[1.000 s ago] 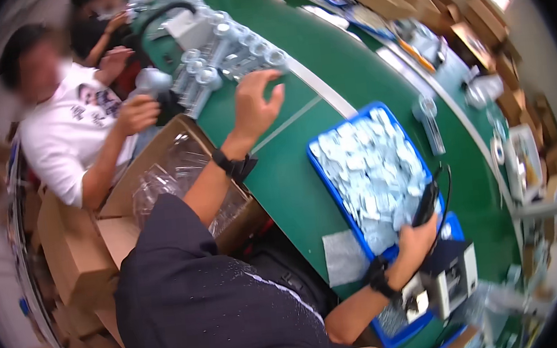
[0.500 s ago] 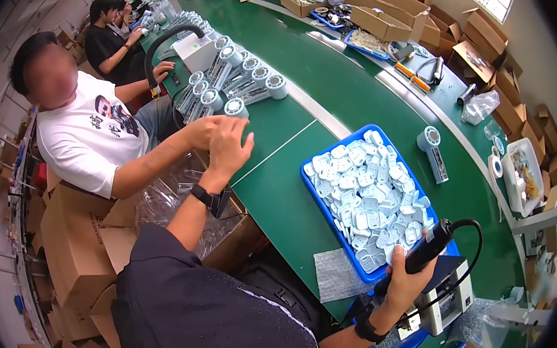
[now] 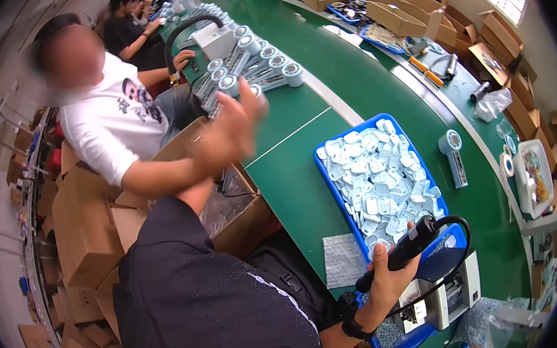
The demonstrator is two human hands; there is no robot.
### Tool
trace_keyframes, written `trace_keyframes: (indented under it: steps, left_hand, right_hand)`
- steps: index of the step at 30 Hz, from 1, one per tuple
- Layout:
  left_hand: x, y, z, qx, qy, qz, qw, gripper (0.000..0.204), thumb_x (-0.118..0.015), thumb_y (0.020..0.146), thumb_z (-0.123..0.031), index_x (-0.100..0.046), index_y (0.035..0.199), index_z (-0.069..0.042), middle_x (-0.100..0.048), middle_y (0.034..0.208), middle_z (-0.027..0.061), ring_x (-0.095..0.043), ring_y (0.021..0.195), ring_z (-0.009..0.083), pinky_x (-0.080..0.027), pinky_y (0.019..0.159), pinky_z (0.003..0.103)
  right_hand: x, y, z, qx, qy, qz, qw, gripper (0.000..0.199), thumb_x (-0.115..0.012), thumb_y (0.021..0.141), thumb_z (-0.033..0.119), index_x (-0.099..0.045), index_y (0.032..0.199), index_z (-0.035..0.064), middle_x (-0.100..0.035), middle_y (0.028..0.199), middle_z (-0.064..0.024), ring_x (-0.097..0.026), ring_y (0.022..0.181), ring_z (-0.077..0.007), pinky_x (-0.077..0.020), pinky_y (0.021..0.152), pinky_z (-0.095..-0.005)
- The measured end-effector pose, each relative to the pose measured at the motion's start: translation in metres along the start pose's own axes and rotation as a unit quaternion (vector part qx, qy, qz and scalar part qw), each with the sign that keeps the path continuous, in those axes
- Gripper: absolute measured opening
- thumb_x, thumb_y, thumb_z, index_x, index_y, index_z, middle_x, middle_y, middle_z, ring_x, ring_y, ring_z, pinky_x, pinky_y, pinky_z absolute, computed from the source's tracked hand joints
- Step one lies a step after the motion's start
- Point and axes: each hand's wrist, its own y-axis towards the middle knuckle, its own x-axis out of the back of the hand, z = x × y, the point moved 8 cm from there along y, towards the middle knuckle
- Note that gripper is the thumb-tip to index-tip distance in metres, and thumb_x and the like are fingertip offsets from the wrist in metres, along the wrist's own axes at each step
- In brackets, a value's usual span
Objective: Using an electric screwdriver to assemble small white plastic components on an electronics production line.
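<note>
My right hand is closed around a black corded electric screwdriver, held over the near end of a blue tray. Small light-blue plastic pieces fill that tray. My left arm reaches forward to the left. My left hand is smeared by motion and partly covered by a co-worker's blurred hand and forearm crossing over it; its fingers cannot be made out. It is nearest to a group of light-blue round-headed handheld devices on the green table.
One more round-headed device lies right of the tray. A white screw-feeding machine stands by my right hand, near a sheet of bubble wrap. An open cardboard box sits at the table's left edge. A co-worker in white sits left.
The co-worker's hand has swung in front of my left hand and blurred. My right hand still grips the screwdriver, slightly lower over the tray's near end. The whole view has shifted a little.
</note>
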Motion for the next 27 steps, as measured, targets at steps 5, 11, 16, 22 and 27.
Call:
trace_keyframes:
  steps: [5,11,16,22,27]
  left_hand:
    - [0.02,-0.054,-0.054,-0.035,-0.043,0.003,0.998,0.077,-0.074,0.083,-0.039,-0.037,0.144,-0.014,-0.053,0.124,0.0145,-0.057,0.104,0.0329,-0.043,0.092,0.043]
    - [0.029,-0.023,-0.059,-0.119,-0.123,0.053,0.984,0.071,-0.075,0.082,-0.04,-0.04,0.137,-0.012,-0.054,0.118,0.0143,-0.058,0.098,0.0328,-0.044,0.087,0.043]
    - [0.034,-0.072,-0.093,-0.221,-0.227,0.126,0.94,0.066,-0.075,0.082,-0.041,-0.043,0.131,-0.01,-0.055,0.113,0.0141,-0.058,0.094,0.0326,-0.044,0.083,0.042]
    - [0.004,-0.073,-0.167,-0.332,-0.351,0.234,0.843,0.061,-0.076,0.082,-0.042,-0.047,0.123,-0.008,-0.057,0.108,0.0139,-0.059,0.089,0.0324,-0.045,0.078,0.042]
    - [0.013,-0.134,-0.207,-0.397,-0.461,0.324,0.725,0.057,-0.076,0.081,-0.042,-0.05,0.117,-0.006,-0.058,0.103,0.0137,-0.059,0.085,0.0322,-0.046,0.074,0.041]
  right_hand:
    - [0.005,0.0,-0.005,-0.006,-0.016,0.011,1.0,0.076,-0.083,0.083,0.017,-0.043,0.147,0.0074,-0.048,0.082,0.0019,-0.051,0.057,-0.0074,-0.0414,0.048,-0.0199]
    - [0.004,-0.004,-0.008,-0.036,0.032,0.011,0.999,0.078,-0.084,0.081,0.014,-0.043,0.147,0.0048,-0.048,0.081,0.002,-0.05,0.057,-0.0071,-0.0413,0.05,-0.02]
    - [-0.009,-0.013,-0.005,-0.069,0.074,0.04,0.994,0.078,-0.083,0.079,0.01,-0.042,0.145,0.0011,-0.05,0.081,0.0019,-0.05,0.058,-0.0067,-0.0414,0.051,-0.0197]
    - [-0.017,-0.034,0.012,-0.071,0.127,0.053,0.988,0.078,-0.085,0.077,0.01,-0.044,0.142,-0.0019,-0.056,0.082,0.0004,-0.053,0.06,-0.007,-0.0431,0.053,-0.0202]
    - [0.005,-0.049,0.009,-0.075,0.095,-0.016,0.992,0.084,-0.089,0.075,0.022,-0.044,0.141,-0.003,-0.058,0.081,0.0002,-0.055,0.062,-0.0073,-0.045,0.057,-0.0214]
